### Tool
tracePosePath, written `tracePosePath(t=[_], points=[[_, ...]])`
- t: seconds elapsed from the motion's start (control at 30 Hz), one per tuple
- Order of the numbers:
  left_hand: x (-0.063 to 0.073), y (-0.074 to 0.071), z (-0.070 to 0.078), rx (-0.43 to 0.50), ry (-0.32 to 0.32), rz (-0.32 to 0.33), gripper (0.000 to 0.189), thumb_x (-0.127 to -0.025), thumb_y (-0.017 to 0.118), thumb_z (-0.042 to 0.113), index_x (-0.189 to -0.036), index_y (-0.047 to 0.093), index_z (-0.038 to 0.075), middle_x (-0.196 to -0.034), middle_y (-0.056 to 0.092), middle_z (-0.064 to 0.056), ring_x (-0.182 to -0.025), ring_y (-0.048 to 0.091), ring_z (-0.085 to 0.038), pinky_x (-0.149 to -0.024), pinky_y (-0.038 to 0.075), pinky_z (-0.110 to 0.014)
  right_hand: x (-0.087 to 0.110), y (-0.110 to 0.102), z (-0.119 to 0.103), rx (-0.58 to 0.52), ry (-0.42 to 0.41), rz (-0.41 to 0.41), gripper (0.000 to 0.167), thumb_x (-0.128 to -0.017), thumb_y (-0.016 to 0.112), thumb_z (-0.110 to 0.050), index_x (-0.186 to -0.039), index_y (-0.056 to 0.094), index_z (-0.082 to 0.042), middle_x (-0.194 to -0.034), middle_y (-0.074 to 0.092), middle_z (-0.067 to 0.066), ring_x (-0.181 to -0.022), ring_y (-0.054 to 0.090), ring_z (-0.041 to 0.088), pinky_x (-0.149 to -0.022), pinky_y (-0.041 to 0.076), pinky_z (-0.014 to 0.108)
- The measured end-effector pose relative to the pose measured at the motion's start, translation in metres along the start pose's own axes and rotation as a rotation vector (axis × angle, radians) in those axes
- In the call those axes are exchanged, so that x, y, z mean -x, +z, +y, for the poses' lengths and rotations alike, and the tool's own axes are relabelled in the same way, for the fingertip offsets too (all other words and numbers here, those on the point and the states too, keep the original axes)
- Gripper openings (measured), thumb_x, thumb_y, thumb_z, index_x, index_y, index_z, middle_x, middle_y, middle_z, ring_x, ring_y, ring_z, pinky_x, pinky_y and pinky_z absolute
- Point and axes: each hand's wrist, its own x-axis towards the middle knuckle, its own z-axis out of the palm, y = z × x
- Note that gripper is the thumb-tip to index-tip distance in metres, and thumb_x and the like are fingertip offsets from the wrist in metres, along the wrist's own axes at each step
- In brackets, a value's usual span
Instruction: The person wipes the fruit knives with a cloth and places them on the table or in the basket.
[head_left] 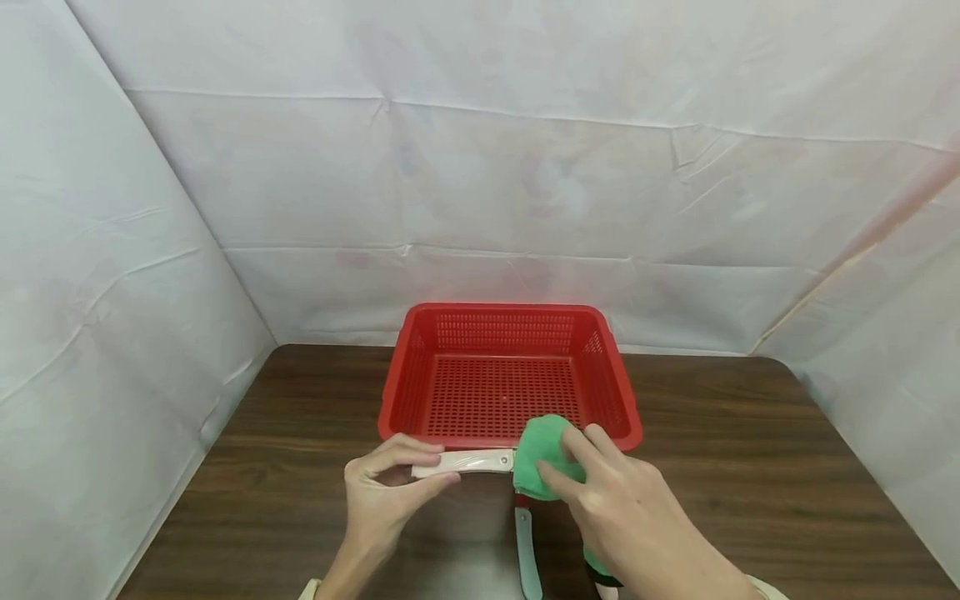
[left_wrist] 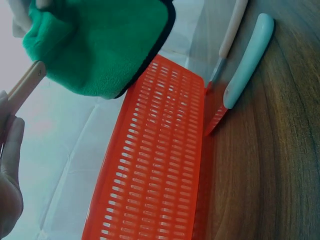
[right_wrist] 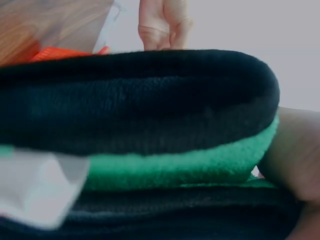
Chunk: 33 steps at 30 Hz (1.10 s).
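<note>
My left hand [head_left: 378,492] pinches the end of a knife's white handle [head_left: 468,462] between thumb and fingers, holding it level in front of the basket. My right hand [head_left: 618,492] grips a green cloth [head_left: 542,454] with dark edging, folded over the knife's other end, so its blade is hidden. In the left wrist view the cloth [left_wrist: 107,55] hangs down beside the rivet end of the handle [left_wrist: 27,85]. Dark-edged folds of cloth [right_wrist: 165,172] fill most of the right wrist view.
A red perforated basket [head_left: 506,442] stands behind the hands on the brown wooden table [head_left: 712,417]. A knife with a light blue handle [left_wrist: 250,60] lies in front of it. Beside that lies another tool with a pale pink handle [left_wrist: 233,30]. White sheeting [head_left: 525,183] surrounds the table.
</note>
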Motion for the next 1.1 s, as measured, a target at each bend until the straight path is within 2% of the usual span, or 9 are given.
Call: tracePosePath(t=[0.13,0.23,0.37,0.47,0.5,0.6,0.77,0.97,1.1], points=[[-0.001,-0.002,0.001,0.011,0.010,0.012,0.036,-0.054,0.074,-0.030,-0.082,0.071,-0.008,-0.085,0.068,-0.018,-0.084,0.066,-0.024,-0.064,0.055,-0.025,0.006,-0.001,0.005,0.000,0.021,0.040,0.034,-0.067,0.065,0.002,-0.094,0.073,-0.016,-0.086,0.049,0.003,-0.074,0.040,0.014,-0.038,0.028,0.011],[-0.002,-0.003,0.001,0.009,-0.010,0.016,0.034,-0.055,0.074,-0.029,-0.081,0.070,-0.007,-0.085,0.068,-0.017,-0.084,0.066,-0.024,-0.064,0.055,-0.026,0.012,-0.003,0.010,0.016,0.044,0.055,0.025,-0.084,0.051,-0.008,-0.092,0.073,-0.018,-0.085,0.047,0.001,-0.073,0.039,0.012,-0.038,0.026,0.009],[-0.004,-0.005,0.002,-0.004,-0.078,0.036,0.030,-0.057,0.076,-0.025,-0.080,0.070,-0.007,-0.084,0.068,-0.013,-0.082,0.066,-0.024,-0.061,0.056,-0.027,0.018,-0.009,0.015,0.041,0.084,0.065,0.043,-0.095,0.031,-0.022,-0.092,0.074,-0.017,-0.084,0.046,0.000,-0.074,0.041,0.012,-0.036,0.029,0.010],[-0.007,-0.006,0.003,-0.027,-0.121,0.046,0.028,-0.057,0.078,-0.022,-0.079,0.070,-0.006,-0.084,0.068,-0.012,-0.081,0.065,-0.025,-0.058,0.055,-0.027,0.021,-0.014,0.018,0.035,0.119,0.085,0.047,-0.097,0.030,-0.026,-0.093,0.075,-0.015,-0.084,0.045,-0.001,-0.074,0.041,0.011,-0.037,0.027,0.009],[-0.008,-0.006,0.003,-0.036,-0.131,0.048,0.027,-0.058,0.078,-0.021,-0.079,0.070,-0.006,-0.084,0.068,-0.012,-0.081,0.065,-0.025,-0.058,0.055,-0.027,0.022,-0.016,0.019,0.040,0.129,0.094,0.054,-0.097,0.024,-0.030,-0.093,0.076,-0.015,-0.084,0.045,-0.002,-0.074,0.041,0.011,-0.037,0.026,0.009],[-0.009,-0.006,0.004,-0.057,-0.152,0.052,0.026,-0.058,0.079,-0.019,-0.079,0.069,-0.007,-0.083,0.068,-0.012,-0.081,0.065,-0.025,-0.057,0.055,-0.027,0.024,-0.022,0.021,0.038,0.147,0.124,0.053,-0.097,0.025,-0.030,-0.093,0.076,-0.015,-0.086,0.047,-0.002,-0.073,0.042,0.011,-0.036,0.025,0.009],[-0.009,-0.006,0.006,-0.097,-0.181,0.067,0.025,-0.058,0.081,-0.017,-0.078,0.069,-0.009,-0.083,0.069,-0.013,-0.081,0.065,-0.025,-0.059,0.056,-0.029,0.025,-0.034,0.025,0.044,0.168,0.161,0.051,-0.098,0.028,-0.033,-0.094,0.076,-0.015,-0.088,0.051,0.000,-0.073,0.046,0.011,-0.040,0.037,0.015],[-0.007,-0.005,0.010,-0.119,-0.224,0.071,0.025,-0.059,0.081,-0.016,-0.079,0.068,-0.010,-0.084,0.069,-0.014,-0.081,0.065,-0.026,-0.060,0.056,-0.030,0.015,-0.040,0.028,0.016,0.138,0.287,0.039,-0.090,0.037,-0.017,-0.095,0.075,-0.014,-0.089,0.054,0.006,-0.069,0.045,0.014,-0.040,0.033,0.018],[-0.005,-0.004,0.012,-0.119,-0.236,0.062,0.025,-0.059,0.081,-0.015,-0.080,0.068,-0.010,-0.084,0.069,-0.015,-0.081,0.065,-0.027,-0.060,0.056,-0.030,0.004,-0.033,0.022,-0.012,0.111,0.287,0.029,-0.084,0.049,-0.010,-0.095,0.075,-0.013,-0.088,0.054,0.006,-0.072,0.048,0.016,-0.041,0.037,0.019]])
